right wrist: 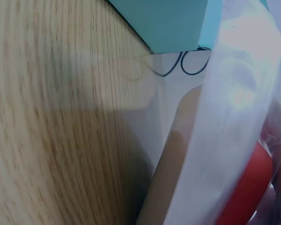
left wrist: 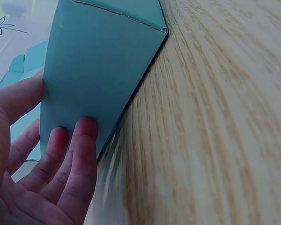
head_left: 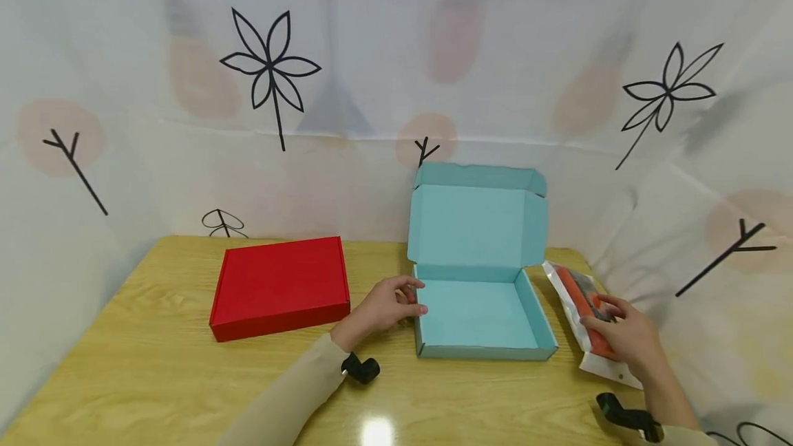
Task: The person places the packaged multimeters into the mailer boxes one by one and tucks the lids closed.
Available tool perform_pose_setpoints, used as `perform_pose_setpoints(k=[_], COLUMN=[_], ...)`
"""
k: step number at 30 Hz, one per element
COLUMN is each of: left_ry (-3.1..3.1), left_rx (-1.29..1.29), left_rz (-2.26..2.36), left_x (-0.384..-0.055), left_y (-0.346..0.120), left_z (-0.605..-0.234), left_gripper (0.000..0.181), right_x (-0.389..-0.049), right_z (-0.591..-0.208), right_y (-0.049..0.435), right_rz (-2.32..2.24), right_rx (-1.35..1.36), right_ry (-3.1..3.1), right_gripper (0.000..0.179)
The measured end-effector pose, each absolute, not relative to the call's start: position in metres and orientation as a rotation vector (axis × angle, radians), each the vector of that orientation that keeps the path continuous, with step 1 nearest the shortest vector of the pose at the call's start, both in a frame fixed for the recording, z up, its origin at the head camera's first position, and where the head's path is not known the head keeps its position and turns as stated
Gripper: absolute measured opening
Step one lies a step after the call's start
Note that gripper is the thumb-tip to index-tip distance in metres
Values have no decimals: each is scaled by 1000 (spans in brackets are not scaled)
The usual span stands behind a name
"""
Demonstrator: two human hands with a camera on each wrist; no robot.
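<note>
In the head view, a teal box [head_left: 477, 312] stands on the wooden table [head_left: 471, 398] with its lid raised against the patterned cloth [head_left: 365, 74] behind, its pale inside facing up; the left hand [head_left: 389, 303] is at its left wall, thumb and forefinger set apart and bent over the rim, pinching that wall; to the left lies a closed red box [head_left: 281, 288], turned at a slight angle, with the left wrist just beside its near right corner; to the right of the teal box, near its right wall, is a plastic packet [head_left: 575, 294] with white edges and orange-red contents, slanting toward the near right, and the right hand [head_left: 626, 336] pinches it from above with thumb and fingers; both forearms wear light sleeves [head_left: 297, 384] and a black wrist mount [head_left: 361, 368]; in the left wrist view, the teal wall fills the upper middle, two fingertips touch its outer face while the thumb and another finger reach its far edge, so the wall sits between them, and the wood grain runs down the right side; in the right wrist view, the packet's glossy, whitish plastic comes close to the camera, red showing through at the lower right beside a blurred brownish shape, a corner of the teal box shows at the top, and the right hand is mostly cut off at the edge, so its grip cannot be told from there
</note>
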State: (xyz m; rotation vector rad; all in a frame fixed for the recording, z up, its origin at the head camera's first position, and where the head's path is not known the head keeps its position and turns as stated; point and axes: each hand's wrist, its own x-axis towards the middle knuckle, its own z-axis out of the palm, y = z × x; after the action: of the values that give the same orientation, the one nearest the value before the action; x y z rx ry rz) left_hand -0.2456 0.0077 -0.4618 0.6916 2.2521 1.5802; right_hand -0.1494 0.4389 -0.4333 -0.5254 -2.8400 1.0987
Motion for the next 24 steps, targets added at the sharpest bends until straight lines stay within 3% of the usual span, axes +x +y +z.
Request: perform_pose_setpoints(k=[16,24], left_ry=[2246,2265], left_rx=[693,690], left_rz=[1592,1577], left_x=[-245,-245], left_y=[7,7], left_z=[-465,-464], left_gripper=[42,42], right_x=[-143,-139], right_z=[-434,-426], right_y=[449,448], right_rz=[1329,1434], right_rx=[-563,-540], right_ry=[-2697,-2587], right_gripper=[83,68])
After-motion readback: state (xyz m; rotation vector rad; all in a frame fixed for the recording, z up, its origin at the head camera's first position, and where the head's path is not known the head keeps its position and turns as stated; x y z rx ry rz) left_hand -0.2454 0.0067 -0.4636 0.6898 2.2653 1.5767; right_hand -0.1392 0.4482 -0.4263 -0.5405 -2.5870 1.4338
